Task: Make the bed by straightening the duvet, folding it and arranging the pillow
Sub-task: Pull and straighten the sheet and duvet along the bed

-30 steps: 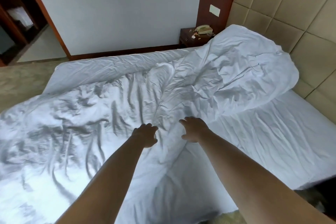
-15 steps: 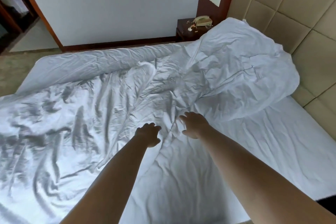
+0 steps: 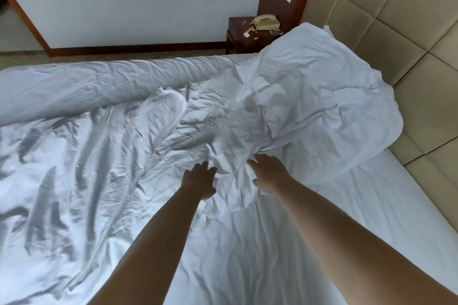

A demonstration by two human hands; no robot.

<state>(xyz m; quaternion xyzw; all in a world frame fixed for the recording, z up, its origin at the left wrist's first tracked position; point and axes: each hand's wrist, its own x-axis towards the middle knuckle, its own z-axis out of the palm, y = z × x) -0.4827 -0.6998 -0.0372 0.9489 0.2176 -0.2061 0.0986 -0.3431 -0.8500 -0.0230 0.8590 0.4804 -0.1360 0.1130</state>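
A crumpled white duvet [image 3: 119, 146] covers the left and far parts of the bed, and its right portion is heaped up against the headboard [image 3: 322, 86]. Both my arms reach forward to the duvet's near edge at the bed's middle. My left hand [image 3: 198, 179] has its fingers stretched out, touching the fabric. My right hand [image 3: 269, 173] lies over a bunched fold of the duvet [image 3: 233, 188] and holds it a little above the sheet. No separate pillow shows; one may be hidden under the heap.
The bare white fitted sheet [image 3: 334, 218] lies exposed on the near right of the bed. A padded beige headboard [image 3: 409, 32] runs along the right. Beyond the far edge of the bed, a dark nightstand [image 3: 247, 37] carries a telephone [image 3: 266, 22].
The duvet's near edge has moved away from me toward the bed's middle, exposing more sheet in front. Both hands went forward with it, and the left fingers have straightened.
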